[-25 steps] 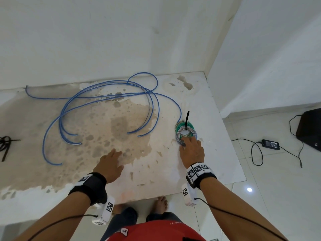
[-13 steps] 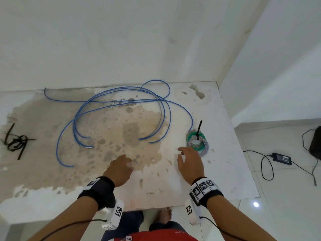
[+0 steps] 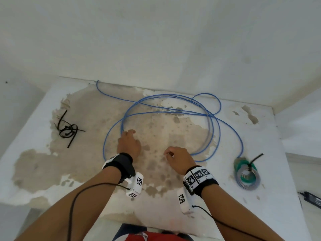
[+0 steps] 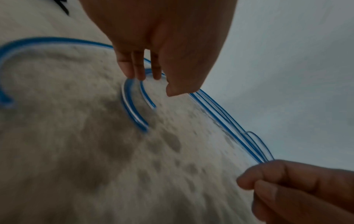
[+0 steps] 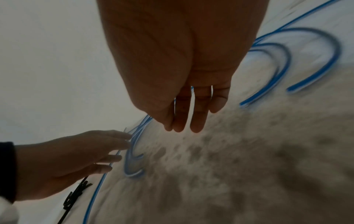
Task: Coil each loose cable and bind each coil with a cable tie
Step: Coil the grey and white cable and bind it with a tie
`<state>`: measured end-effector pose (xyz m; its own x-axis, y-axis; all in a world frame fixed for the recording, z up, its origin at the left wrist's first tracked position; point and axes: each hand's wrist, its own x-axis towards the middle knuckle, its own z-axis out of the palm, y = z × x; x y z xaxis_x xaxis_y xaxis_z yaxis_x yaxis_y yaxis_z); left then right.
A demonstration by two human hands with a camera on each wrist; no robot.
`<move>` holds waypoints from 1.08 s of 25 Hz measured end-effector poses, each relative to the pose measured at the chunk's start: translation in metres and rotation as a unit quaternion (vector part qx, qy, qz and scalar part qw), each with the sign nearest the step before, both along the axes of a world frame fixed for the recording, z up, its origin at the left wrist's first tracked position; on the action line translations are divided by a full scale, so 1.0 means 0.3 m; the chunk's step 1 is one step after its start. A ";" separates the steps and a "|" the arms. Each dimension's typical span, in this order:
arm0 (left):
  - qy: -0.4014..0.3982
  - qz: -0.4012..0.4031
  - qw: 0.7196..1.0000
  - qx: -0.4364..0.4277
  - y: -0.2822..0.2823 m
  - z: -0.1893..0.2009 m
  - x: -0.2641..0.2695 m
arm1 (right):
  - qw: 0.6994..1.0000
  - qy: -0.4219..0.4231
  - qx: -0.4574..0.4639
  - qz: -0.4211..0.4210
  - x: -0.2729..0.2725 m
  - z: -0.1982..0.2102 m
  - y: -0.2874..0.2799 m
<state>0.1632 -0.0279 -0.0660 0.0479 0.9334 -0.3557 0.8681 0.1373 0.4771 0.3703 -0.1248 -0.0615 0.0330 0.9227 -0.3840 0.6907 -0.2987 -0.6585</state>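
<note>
A long blue cable (image 3: 211, 115) lies in wide loose loops across the stained white table (image 3: 271, 145). My left hand (image 3: 127, 134) reaches over the left loops, and its straight fingertips (image 4: 138, 74) touch the strands (image 5: 93, 197) near two cut ends (image 4: 132, 112). My right hand (image 3: 169, 153) hovers mid-table beside the cable's near ends, fingers relaxed and empty (image 5: 184, 127). A green-and-grey coil (image 3: 246, 174), bound with a black tie, lies at the right. Spare black cable ties (image 3: 67, 131) lie in a pile at the left.
A white wall runs along the table's far edge and meets a side wall at the right corner. A black power adapter (image 3: 312, 200) lies on the floor past the table's right edge. The table's near edge is just under my forearms.
My right hand has left the bound coil and moved left to mid-table. My left hand has reached forward onto the blue cable's left loops. The view has swung left.
</note>
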 end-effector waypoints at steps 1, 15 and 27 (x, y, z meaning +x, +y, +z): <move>0.019 0.006 1.000 0.020 0.046 -0.004 -0.046 | 1.000 0.008 -0.009 0.000 -0.047 -0.009 0.032; -0.301 -0.143 0.930 0.151 0.149 0.098 -0.177 | 0.775 0.363 -0.005 -0.518 -0.113 0.065 0.395; -0.405 -0.304 0.833 0.222 0.089 0.338 0.136 | 0.937 0.107 0.092 -0.320 0.127 0.148 0.349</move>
